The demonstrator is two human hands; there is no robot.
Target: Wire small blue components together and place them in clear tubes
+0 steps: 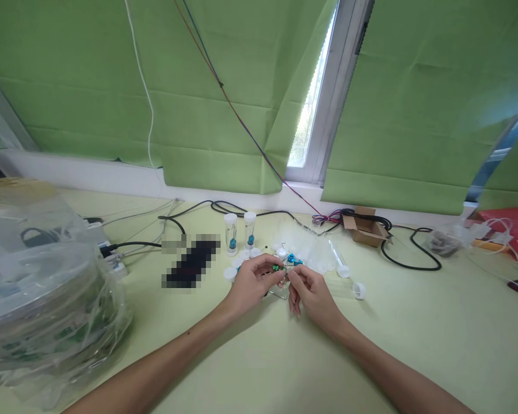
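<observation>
Above the table, my left hand (251,283) is closed, its thumb and fingers pinching a small shiny green metallic part (277,268). My right hand (316,294) meets it fingertip to fingertip, thumb and index pressed together; whatever lies between them is too small to make out. Just behind the hands are small blue metallic parts (294,260). A thin bent metal rod (278,295) shows below my left fingertips. White round caps (229,274) lie beside my left hand, partly covered by it. Two clear tubes stand upright behind, the left tube (231,234) and right tube (250,230), each containing a blue part.
Clear tubes with white caps (359,291) lie to the right. A small open cardboard box (365,230) and black cables (414,265) sit at the back right. On the left are a plastic-wrapped spool (47,310) and a blurred dark object (192,261). Green blinds hang behind.
</observation>
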